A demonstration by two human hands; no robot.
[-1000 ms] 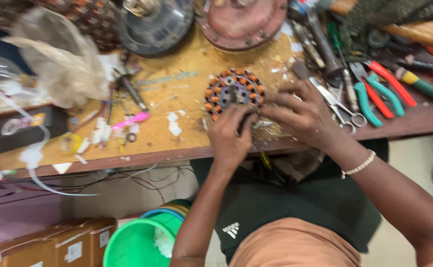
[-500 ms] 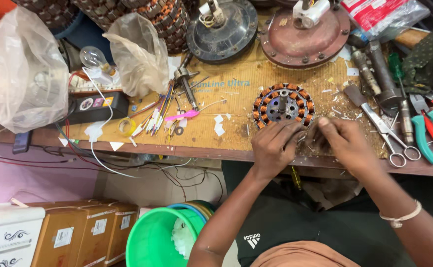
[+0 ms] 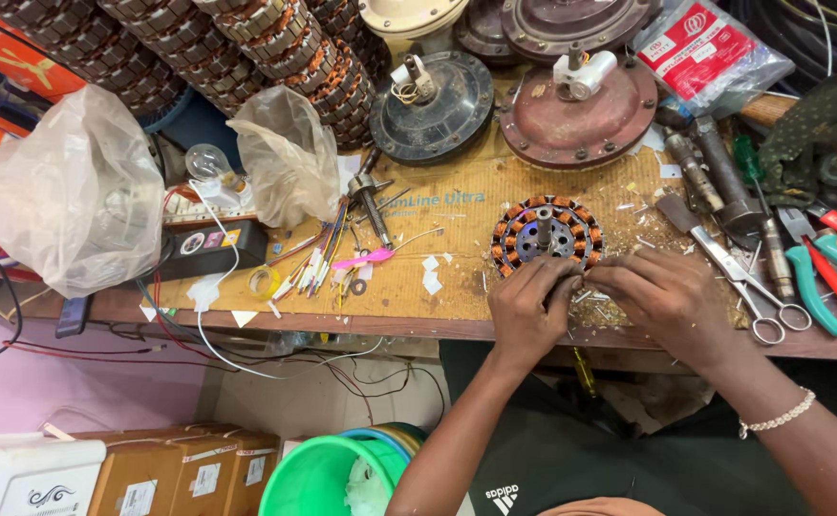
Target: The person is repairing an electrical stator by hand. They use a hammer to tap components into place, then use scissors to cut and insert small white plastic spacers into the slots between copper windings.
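Both hands meet at the stator's six o'clock edge, close enough to work one small spot together. The left hand (image 3: 525,308) curls nearly closed, fingertips on the stator (image 3: 547,235); the right hand (image 3: 662,296) pinches together beside it, though what it grips is too small to tell. The stator lies flat on the desk (image 3: 418,277), shaft up. Scissors (image 3: 753,287) and pliers (image 3: 820,277) lie at three o'clock, within reach.

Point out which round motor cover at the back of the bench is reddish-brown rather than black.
The right-hand cover, behind the copper-wound stator both hands touch. It is rusty red with a white fitting on its hub; its neighbour, the left cover, is black.
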